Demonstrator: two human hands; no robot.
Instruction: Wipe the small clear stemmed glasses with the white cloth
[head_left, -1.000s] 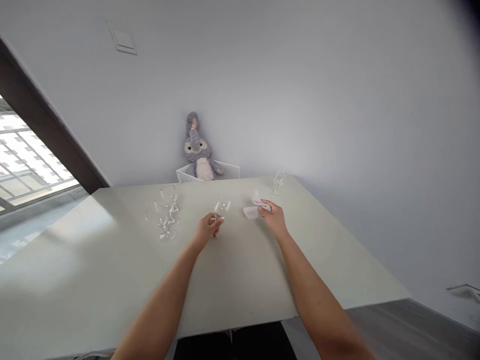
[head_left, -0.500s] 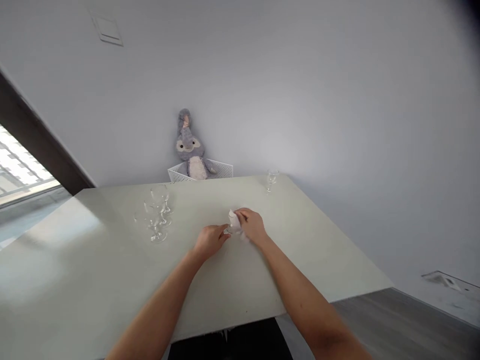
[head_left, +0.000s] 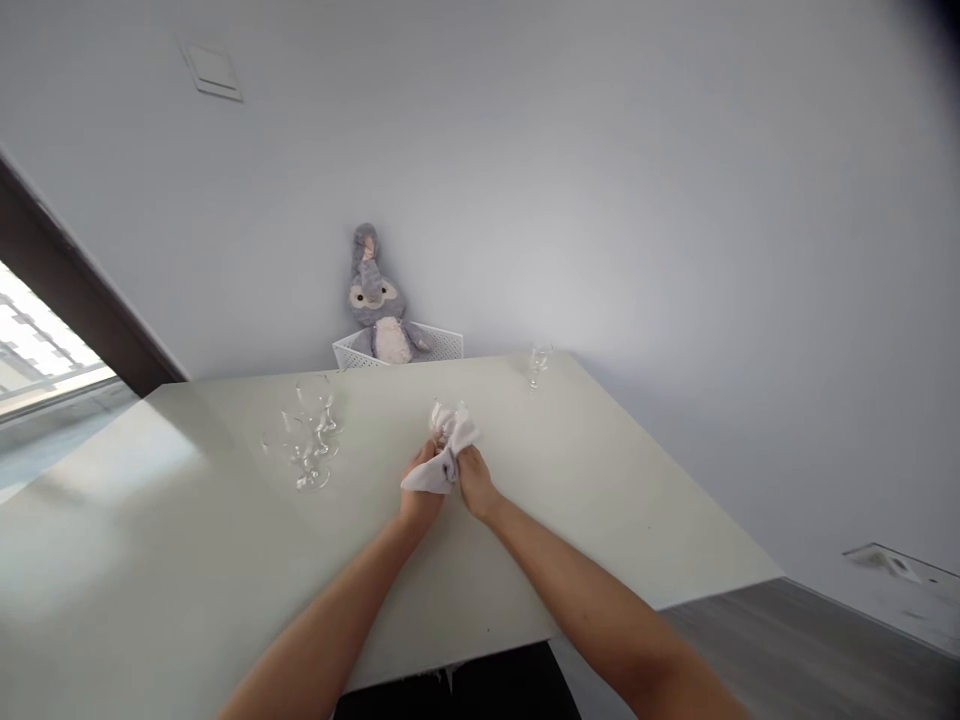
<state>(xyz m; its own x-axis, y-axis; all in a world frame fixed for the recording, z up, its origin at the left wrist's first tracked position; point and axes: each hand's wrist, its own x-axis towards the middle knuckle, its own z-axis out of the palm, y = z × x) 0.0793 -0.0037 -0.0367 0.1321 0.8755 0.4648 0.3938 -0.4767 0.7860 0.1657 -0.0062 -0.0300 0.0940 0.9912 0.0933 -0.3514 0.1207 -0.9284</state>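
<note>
Cloth point(head_left: 430, 477) and glass point(head_left: 437, 415) are together over the table point(head_left: 570, 500). My left hand point(head_left: 421, 504) seems to grasp the glass, partly hidden; my right hand point(head_left: 474, 482) grips the cloth around it. One second earlier the hands were apart; now they meet. I judge that this piece is in progress, not finished. To the left, a group of glasses point(head_left: 307, 440) stands upright, untouched; farther, at the right, stands one lone glass point(head_left: 535, 368). Which ones are done, I cannot tell. Behind, a plush toy point(head_left: 391, 341) sits in a white basket point(head_left: 444, 346).
</note>
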